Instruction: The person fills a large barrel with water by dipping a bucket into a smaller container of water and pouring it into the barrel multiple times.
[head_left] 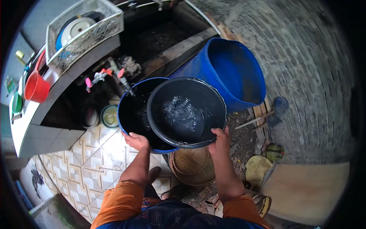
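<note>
A wide black basin [160, 131] with water in it is tilted over the round opening of a blue barrel [119, 114]. Rippling, glinting water [183, 113] shows inside the basin. My right hand [220, 139] grips the basin's near right rim, thumb on the upper side. On the barrel's near left rim lies my left hand [136, 141], its fingers closed over the edge. A tap with a pink handle [124, 78] points down toward the barrel's far left side. The barrel's inside is partly hidden by the basin.
A larger blue barrel [263, 82] leans at the far right beside a stone wall. Woven baskets [192, 168] stand just below the basin. At the left, a counter holds a white crate [84, 42] and a red dipper [37, 87]. Small pots [110, 115] sit on the tiled floor.
</note>
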`<move>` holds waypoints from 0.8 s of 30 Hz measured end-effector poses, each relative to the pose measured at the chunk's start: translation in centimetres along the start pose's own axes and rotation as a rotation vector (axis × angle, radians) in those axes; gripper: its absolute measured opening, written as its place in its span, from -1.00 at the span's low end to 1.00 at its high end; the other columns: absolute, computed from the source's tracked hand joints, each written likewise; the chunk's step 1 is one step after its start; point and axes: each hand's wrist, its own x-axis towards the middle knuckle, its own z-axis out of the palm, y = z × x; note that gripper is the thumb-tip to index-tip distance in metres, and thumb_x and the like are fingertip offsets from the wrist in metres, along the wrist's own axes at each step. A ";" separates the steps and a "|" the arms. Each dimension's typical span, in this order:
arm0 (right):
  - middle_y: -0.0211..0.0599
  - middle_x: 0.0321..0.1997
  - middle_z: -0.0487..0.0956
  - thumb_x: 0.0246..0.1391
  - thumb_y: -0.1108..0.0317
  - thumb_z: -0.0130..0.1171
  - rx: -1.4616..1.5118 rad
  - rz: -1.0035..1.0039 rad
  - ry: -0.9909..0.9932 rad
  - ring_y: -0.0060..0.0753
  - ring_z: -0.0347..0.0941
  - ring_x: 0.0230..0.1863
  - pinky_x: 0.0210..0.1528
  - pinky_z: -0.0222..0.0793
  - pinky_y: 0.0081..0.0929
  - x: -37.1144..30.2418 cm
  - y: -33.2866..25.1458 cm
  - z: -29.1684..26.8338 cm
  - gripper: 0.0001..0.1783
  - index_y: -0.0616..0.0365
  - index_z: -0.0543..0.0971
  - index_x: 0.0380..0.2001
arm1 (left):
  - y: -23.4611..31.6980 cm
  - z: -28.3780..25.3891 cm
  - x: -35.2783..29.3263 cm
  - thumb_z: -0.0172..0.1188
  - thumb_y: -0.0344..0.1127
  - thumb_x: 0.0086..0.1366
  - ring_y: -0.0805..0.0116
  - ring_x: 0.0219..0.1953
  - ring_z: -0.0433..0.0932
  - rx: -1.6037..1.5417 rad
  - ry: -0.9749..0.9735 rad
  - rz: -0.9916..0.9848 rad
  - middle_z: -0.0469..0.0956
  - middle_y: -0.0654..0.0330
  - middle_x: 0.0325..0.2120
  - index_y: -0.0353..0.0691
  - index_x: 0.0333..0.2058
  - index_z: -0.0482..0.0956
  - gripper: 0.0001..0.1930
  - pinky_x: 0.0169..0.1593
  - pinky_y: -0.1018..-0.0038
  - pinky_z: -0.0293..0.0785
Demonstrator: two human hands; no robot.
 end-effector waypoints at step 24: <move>-0.36 -0.46 0.45 -0.31 0.72 -0.01 0.117 -0.872 1.259 -0.47 0.36 -0.49 -0.37 0.39 -0.49 -45.7 -16.1 -42.5 -0.68 0.14 0.37 -0.40 | -15.4 -10.0 -6.0 -0.09 0.00 0.29 0.00 -0.16 0.51 0.258 -0.338 0.116 0.47 -0.15 -0.15 -0.16 -0.04 0.36 -0.59 -0.08 0.04 0.37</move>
